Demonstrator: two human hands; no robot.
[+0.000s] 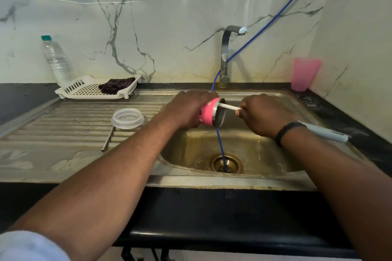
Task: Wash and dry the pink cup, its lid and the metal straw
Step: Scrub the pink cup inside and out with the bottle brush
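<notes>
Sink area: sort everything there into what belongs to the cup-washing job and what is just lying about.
Job: pink cup in left hand; brush in right hand; lid; metal straw; sink; tap.

Lying about: water bottle; white tray with dark cloth; pink tumbler; blue hose.

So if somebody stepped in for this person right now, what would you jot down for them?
Left hand grips the pink cup on its side over the sink.
Right hand holds a white brush stem reaching into the cup's mouth.
Lid and metal straw lie on the drainboard, untouched.
Tap shows no running water.
Done: cup scrubbing under way.
Left: rinse cup, wash lid and straw, dry everything; a dark cloth lies in the white rack.
</notes>
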